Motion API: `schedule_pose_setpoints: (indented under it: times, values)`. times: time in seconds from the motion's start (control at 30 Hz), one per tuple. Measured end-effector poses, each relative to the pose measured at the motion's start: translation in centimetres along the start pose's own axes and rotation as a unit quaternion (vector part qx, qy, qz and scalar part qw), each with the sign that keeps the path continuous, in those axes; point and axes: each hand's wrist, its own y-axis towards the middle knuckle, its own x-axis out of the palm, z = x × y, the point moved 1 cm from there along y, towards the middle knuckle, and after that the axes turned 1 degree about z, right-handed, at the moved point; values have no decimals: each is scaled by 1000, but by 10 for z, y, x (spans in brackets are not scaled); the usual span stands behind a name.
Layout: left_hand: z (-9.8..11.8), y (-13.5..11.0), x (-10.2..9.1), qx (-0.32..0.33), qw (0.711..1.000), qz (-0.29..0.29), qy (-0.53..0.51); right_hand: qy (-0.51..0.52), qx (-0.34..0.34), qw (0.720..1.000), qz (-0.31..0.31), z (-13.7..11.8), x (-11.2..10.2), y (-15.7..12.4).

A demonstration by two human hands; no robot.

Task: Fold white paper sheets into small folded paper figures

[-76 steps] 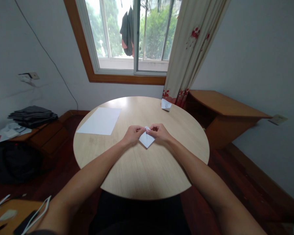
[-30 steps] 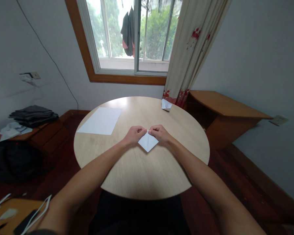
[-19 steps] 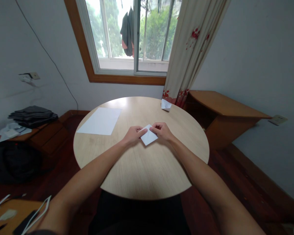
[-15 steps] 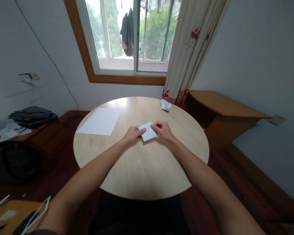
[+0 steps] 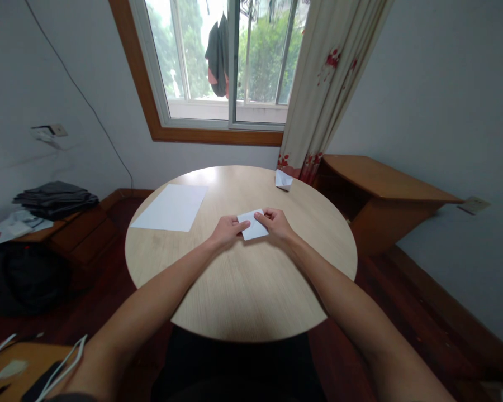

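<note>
A small folded piece of white paper (image 5: 254, 229) is held between my two hands above the middle of the round table (image 5: 251, 290). My left hand (image 5: 229, 230) grips its left edge, thumb on top and fingers underneath. My right hand (image 5: 275, 221) pinches the upper right part, with the thumb pressed flat on the paper. The fingers beneath the paper are mostly hidden. A flat white sheet (image 5: 171, 207) lies on the table to the left of my hands. At the far right of the tabletop stands a folded white paper shape (image 5: 284, 180).
A wooden desk (image 5: 389, 178) stands beyond the table on the right, beside a flowered curtain (image 5: 314, 84). To the left, a low cabinet bears a stack of dark cloth (image 5: 56, 199). A small wooden surface (image 5: 33, 357) with a white cable is near my left arm.
My right thumb has shifted slightly left over the paper, and the upright flap at its middle now lies flatter. My left hand has barely moved.
</note>
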Motion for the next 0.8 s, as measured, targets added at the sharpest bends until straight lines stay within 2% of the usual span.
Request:
schedule_pose_setpoints:
  times: [0.13, 0.3, 0.57, 0.8]
  values:
    - [2, -3, 4, 2, 1000, -2, -15, -12, -21, 999, 29, -3, -2, 2]
    - [3, -6, 7, -42, 999, -29, -1, -30, -48, 995, 86, -9, -2, 2]
    - [6, -9, 6, -43, 999, -18, 21, -2, -20, 998, 56, -7, -3, 1]
    - [4, -5, 4, 3, 999, -25, 31, -14, -13, 998, 53, -9, -7, 2]
